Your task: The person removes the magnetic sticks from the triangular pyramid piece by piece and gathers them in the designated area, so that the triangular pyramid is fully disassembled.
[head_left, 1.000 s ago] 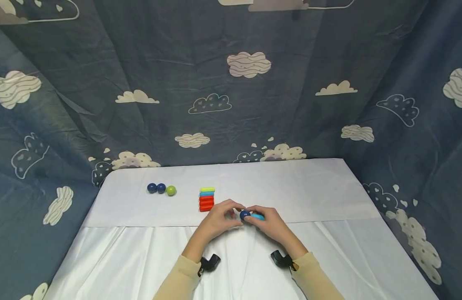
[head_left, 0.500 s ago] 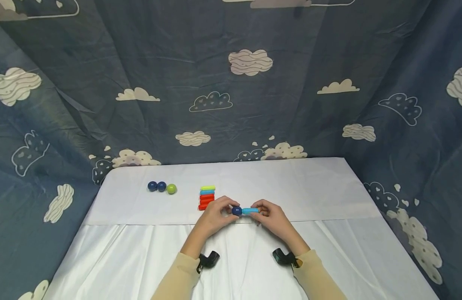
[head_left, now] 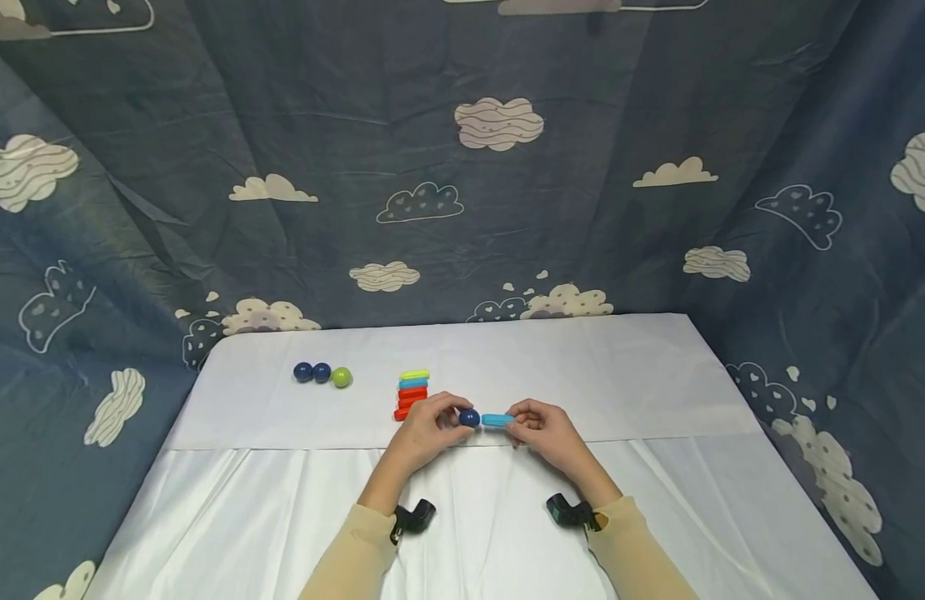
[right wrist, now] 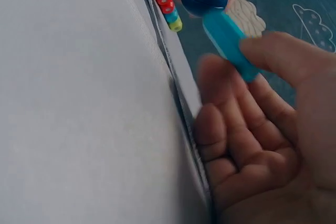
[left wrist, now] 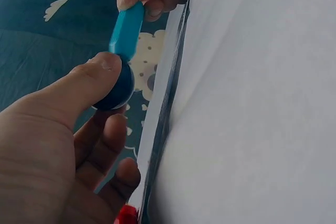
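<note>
Our left hand (head_left: 425,429) pinches a dark blue ball (head_left: 469,417); our right hand (head_left: 547,431) pinches a light blue stick (head_left: 497,420), its end touching the ball between both hands. Just beyond our left hand lies a stack of coloured sticks (head_left: 412,392); farther left, three balls (head_left: 322,374).

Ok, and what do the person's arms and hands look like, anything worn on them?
Both hands, the left hand and the right hand, are bare, with no gloves or rings showing. Each arm wears a long beige sleeve: the left sleeve, the right sleeve. At each cuff sits a small black wrist-mounted camera unit, left and right. No cables or markings show.
</note>
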A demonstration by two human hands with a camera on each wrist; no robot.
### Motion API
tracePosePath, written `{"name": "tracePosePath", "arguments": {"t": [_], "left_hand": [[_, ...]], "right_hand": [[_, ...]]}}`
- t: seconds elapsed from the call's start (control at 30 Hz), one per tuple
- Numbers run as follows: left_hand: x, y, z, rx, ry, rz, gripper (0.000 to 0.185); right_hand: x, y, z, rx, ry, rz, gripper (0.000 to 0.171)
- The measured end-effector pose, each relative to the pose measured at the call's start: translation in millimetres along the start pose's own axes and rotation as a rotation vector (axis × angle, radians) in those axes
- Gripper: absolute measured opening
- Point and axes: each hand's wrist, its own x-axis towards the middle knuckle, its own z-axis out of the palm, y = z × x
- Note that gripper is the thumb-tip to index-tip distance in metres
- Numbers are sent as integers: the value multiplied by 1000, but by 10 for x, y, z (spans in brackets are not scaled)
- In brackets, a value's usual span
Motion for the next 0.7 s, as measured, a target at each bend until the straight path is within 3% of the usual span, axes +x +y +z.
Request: {"name": "tracePosePath", "arguments": {"t": [0.17,0.47,0.6,0.7], "left_hand": [[-21,-27,-118,-37,91,-29,30],[-24,-52,-281,-96,160,-22,34],[-49,-134,-479,-152,262,-67,40],[-111,-258,-708,-139,380,-149,44]], "right_hand": [[5,10,-52,44,30,38,20],[-8,6,-79,62,-11,22,24],[-5,3,-69,66,-6,26,23],[-1,3,-58,62,-1,30,22]]}}
